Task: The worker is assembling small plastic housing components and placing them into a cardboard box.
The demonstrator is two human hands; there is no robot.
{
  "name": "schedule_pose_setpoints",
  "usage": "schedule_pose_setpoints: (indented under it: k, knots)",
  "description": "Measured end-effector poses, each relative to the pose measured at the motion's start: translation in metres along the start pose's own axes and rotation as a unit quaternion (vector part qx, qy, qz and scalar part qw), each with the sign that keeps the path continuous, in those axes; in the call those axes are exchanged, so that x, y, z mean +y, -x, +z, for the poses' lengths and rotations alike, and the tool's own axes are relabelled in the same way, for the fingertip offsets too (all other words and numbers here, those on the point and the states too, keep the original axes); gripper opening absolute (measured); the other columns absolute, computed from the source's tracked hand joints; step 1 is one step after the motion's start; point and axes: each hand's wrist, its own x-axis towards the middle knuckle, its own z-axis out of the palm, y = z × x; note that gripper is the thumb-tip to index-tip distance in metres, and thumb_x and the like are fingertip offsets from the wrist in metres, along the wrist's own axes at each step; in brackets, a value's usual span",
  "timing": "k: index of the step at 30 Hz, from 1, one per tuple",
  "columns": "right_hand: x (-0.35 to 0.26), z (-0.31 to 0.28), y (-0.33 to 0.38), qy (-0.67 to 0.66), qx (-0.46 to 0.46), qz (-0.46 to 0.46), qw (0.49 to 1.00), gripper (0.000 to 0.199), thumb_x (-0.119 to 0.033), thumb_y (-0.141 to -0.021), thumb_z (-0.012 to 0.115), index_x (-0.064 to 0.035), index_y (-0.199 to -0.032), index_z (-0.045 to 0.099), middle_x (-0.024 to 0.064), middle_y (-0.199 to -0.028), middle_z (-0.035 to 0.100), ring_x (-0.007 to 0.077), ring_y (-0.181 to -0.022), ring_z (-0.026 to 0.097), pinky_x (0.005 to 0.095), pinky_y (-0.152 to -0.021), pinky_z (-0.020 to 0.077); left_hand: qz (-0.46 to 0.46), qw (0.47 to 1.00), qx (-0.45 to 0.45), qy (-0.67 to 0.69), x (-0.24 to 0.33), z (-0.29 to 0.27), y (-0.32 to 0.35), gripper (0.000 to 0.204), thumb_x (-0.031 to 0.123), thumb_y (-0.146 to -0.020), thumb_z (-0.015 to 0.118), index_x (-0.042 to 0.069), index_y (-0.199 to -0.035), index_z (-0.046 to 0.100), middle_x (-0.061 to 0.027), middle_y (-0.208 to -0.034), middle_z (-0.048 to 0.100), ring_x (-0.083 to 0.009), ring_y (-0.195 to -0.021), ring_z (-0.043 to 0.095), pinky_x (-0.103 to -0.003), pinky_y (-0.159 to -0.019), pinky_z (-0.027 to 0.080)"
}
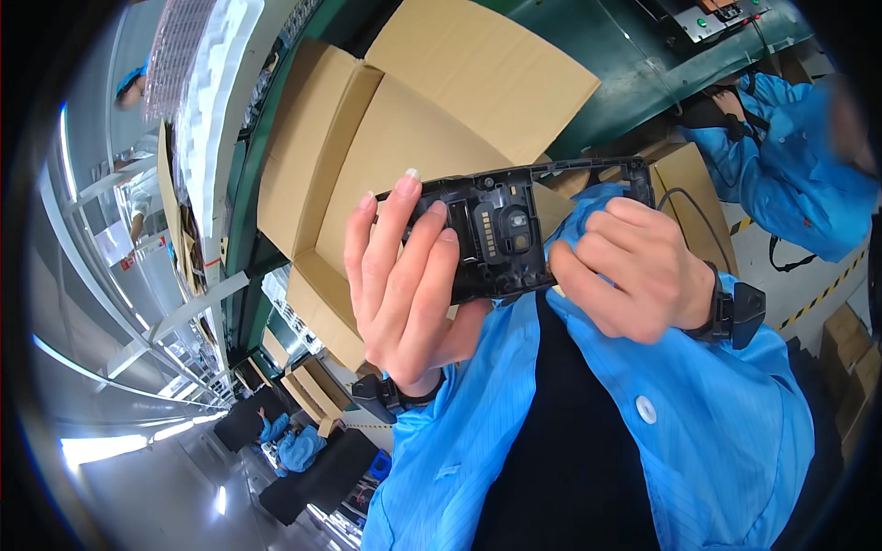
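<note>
My left hand (404, 275) grips the left end of a black plastic device housing (514, 230), fingers wrapped over its front. The housing is held level in front of my chest, its inner side showing a small round opening and gold contacts. My right hand (625, 266) is closed at the housing's right end, pinching it together with a fold of blue cloth (579, 207). Both wrists carry black bands. My blue coat (717, 404) fills the lower frame.
An open cardboard box (413, 119) stands behind the hands on a green bench (634, 73). A person in a blue coat (790, 156) is at the upper right. More boxes (854, 358) stand at the right edge; white trays (207, 83) are stacked upper left.
</note>
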Motion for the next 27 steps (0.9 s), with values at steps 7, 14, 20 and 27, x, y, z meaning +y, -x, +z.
schedule_pose_setpoints:
  k: [7,14,20,27]
  knots:
    - [-0.005,0.011,-0.002,-0.006,0.092,-0.013,0.996,0.043,-0.008,-0.059,0.069,0.0081,-0.099,0.071,0.0026,-0.068,0.046,0.016,-0.055,0.044,0.0297,-0.048,0.0305,-0.051,0.998,-0.015,-0.027,0.004,-0.006,0.001,0.046,-0.004,-0.049,0.068,-0.011,-0.095,0.068,-0.0213,-0.088,0.072,-0.0472,-0.112,0.07,-0.065,-0.099,0.05]
    - [-0.007,0.007,-0.001,-0.032,0.023,-0.011,0.999,0.052,-0.006,-0.059,0.069,0.0015,-0.11,0.077,0.0056,-0.067,0.054,0.0169,-0.054,0.048,0.0303,-0.048,0.0344,-0.056,0.998,0.0,-0.001,0.003,-0.007,0.0,0.046,-0.008,-0.045,0.068,-0.011,-0.091,0.068,-0.0203,-0.08,0.069,-0.0466,-0.109,0.071,-0.064,-0.097,0.051]
    - [-0.008,0.01,-0.003,-0.025,0.029,-0.011,0.999,0.054,-0.008,-0.059,0.068,0.0013,-0.112,0.077,0.0025,-0.066,0.048,0.0163,-0.054,0.047,0.0296,-0.049,0.0348,-0.067,0.998,0.007,0.017,0.005,-0.007,-0.001,0.044,-0.009,-0.044,0.068,-0.012,-0.087,0.067,-0.0212,-0.079,0.068,-0.0475,-0.107,0.072,-0.064,-0.094,0.054]
    - [-0.011,0.005,0.001,-0.022,0.017,-0.013,1.0,0.052,-0.006,-0.064,0.069,0.0005,-0.115,0.076,0.0027,-0.068,0.048,0.0156,-0.056,0.047,0.0296,-0.048,0.0349,-0.07,0.997,-0.008,0.032,0.011,-0.011,-0.001,0.044,-0.009,-0.043,0.069,-0.013,-0.087,0.067,-0.0223,-0.079,0.068,-0.0479,-0.106,0.072,-0.064,-0.095,0.054]
